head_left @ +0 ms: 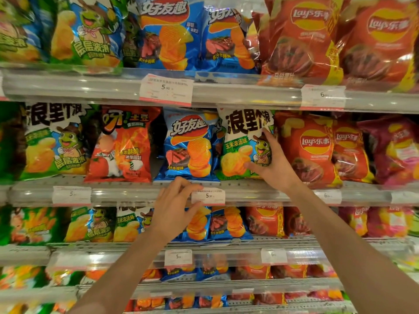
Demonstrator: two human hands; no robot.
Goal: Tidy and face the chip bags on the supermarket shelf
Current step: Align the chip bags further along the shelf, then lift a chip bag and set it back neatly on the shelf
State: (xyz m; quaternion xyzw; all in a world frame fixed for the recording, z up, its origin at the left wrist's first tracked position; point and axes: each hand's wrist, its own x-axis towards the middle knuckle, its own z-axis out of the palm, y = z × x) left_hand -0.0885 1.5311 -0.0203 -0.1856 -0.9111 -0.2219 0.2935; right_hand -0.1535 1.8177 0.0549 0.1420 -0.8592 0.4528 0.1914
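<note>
Head view: my right hand (273,165) has its fingers (268,138) spread and curled around the right edge and lower front of the white-and-green frog bag (240,143), thumb across its face; the bag stands on the middle shelf (136,192) between the blue steak-flavour bag (189,146) and the red Lay's bag (309,148), overlapping the blue one. My left hand (175,206) hovers loosely curled and holding nothing at the shelf lip, beside the price tag (208,196). Step judged: facing this bag; next I should square it upright, label forward, likely steadying the blue bag with the left hand.
</note>
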